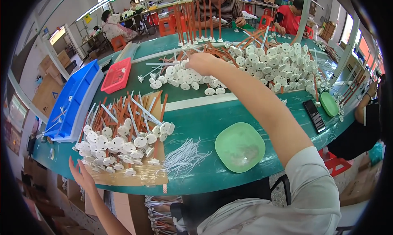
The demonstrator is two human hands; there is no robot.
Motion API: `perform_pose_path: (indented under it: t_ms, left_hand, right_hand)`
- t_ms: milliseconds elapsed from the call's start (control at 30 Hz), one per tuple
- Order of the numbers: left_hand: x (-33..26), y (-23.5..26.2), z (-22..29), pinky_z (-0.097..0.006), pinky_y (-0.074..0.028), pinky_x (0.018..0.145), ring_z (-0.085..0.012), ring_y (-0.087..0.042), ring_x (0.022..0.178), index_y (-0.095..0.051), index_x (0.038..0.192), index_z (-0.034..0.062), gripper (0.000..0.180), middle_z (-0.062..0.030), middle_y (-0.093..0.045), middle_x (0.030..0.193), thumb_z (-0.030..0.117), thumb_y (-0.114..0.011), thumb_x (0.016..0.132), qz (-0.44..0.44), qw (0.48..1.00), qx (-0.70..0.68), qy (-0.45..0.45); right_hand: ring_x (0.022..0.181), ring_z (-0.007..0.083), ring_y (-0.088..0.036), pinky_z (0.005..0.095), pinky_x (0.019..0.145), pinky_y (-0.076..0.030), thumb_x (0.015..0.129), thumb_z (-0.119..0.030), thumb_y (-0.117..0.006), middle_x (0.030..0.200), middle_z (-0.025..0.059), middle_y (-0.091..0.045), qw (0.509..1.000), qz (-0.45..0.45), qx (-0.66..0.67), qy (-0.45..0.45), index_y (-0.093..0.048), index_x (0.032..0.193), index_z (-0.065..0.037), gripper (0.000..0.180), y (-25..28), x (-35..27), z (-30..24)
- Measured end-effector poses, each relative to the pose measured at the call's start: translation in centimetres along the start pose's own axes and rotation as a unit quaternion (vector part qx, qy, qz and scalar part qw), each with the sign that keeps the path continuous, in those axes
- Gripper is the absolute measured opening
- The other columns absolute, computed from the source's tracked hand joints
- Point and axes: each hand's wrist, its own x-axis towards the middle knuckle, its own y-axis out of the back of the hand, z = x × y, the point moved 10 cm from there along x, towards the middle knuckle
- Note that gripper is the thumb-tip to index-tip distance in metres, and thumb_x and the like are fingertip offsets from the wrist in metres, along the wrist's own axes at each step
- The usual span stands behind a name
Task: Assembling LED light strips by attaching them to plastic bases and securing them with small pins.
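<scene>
My right hand point(201, 62) reaches far across the green table point(204, 112) and rests closed on the near edge of a large heap of white round discs with stems point(266, 63) mixed with orange sticks; what is inside its fingers is hidden. My left hand point(81, 173) hovers open, fingers spread, at the near left table edge beside a closer pile of white discs point(114, 147) and orange and white sticks point(127, 110) lying on cardboard point(139, 175).
A green plate point(240, 147) and a bundle of white wires point(184, 155) lie near me. A blue tray point(73, 100) and red tray point(116, 74) sit left. Upright orange sticks point(196, 20) stand far back. A phone point(314, 115), a green lid point(329, 104) and other people surround the table.
</scene>
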Motion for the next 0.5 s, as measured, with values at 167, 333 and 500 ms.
perform_pose_path:
  t_ms: [167, 333, 500]
  left_hand:
    - [-8.4, 3.0, 3.8, -0.036, -0.041, 0.097, -0.0244, -0.05, 0.116, -0.048, 0.13, -0.0028, 0.039, -0.0151, -0.051, 0.131, 0.014, -0.053, 0.096, -0.011, 0.978, -0.208, 0.019]
    - [-16.7, 2.8, 8.8, -0.032, -0.043, 0.089, -0.0188, -0.054, 0.1, -0.059, 0.101, -0.0034, 0.015, -0.0155, -0.058, 0.116, 0.003, -0.05, 0.091, -0.022, 0.915, -0.384, 0.125]
    - [-23.7, -1.8, 14.9, -0.027, -0.044, 0.075, -0.016, -0.056, 0.082, -0.058, 0.085, -0.0021, 0.007, -0.0134, -0.063, 0.094, 0.001, -0.054, 0.089, -0.115, 0.819, -0.521, 0.212]
  right_hand:
    - [0.097, 0.031, -0.064, 0.0421, 0.079, -0.053, 0.075, -0.002, -0.064, 0.097, 0.0132, -0.068, 0.992, -0.084, 0.066, -0.066, -0.069, 0.094, -0.008, 0.021, 0.9, -1.1, 1.2]
    - [0.089, 0.026, -0.067, 0.0378, 0.073, -0.053, 0.071, -0.007, -0.071, 0.089, 0.0104, -0.069, 0.986, -0.078, 0.142, -0.045, -0.071, 0.098, -0.01, 0.027, 1.1, -2.4, 3.7]
    - [0.078, 0.02, -0.065, 0.0326, 0.073, -0.054, 0.074, -0.008, -0.073, 0.091, 0.0093, -0.066, 0.95, -0.03, 0.296, -0.095, -0.069, 0.109, -0.009, 0.035, 7.7, -8.4, 3.2]
